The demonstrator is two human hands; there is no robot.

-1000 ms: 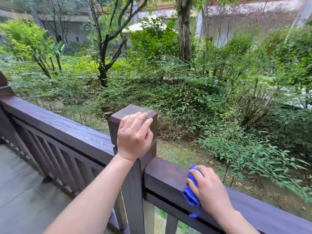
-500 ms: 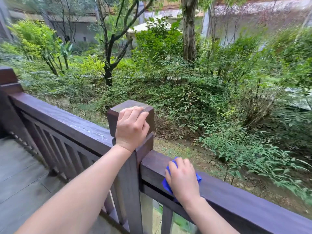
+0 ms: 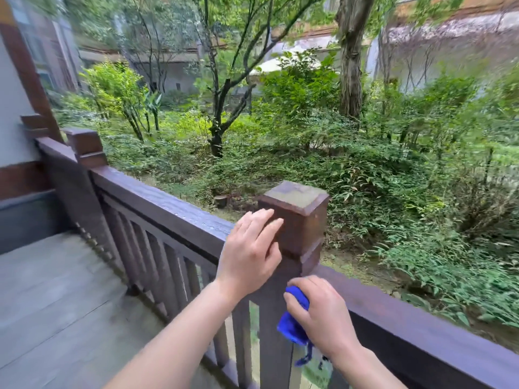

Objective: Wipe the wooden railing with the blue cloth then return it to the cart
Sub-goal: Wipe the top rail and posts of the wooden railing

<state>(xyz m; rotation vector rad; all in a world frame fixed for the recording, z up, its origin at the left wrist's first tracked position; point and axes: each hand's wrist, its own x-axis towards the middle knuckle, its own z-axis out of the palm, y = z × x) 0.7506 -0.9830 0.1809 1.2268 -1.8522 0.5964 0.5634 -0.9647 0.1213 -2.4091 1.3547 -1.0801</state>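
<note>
The dark brown wooden railing (image 3: 168, 203) runs from the left wall across the view to the lower right. A square post (image 3: 297, 217) rises in its middle. My left hand (image 3: 250, 251) lies flat against the near side of that post, fingers together and holding nothing. My right hand (image 3: 320, 313) grips the bunched blue cloth (image 3: 292, 327) at the foot of the post, where the right-hand rail (image 3: 421, 338) joins it. A strip of the cloth dangles below my hand. No cart is in view.
Grey deck boards (image 3: 56, 304) fill the lower left. A second post (image 3: 84, 147) stands at the far left by a building wall (image 3: 11, 108). Beyond the railing lie dense shrubs and trees (image 3: 348, 51).
My right hand slid the cloth left along the rail to the post's base. My left hand dropped from the top of the post to its near side. The view shifted left.
</note>
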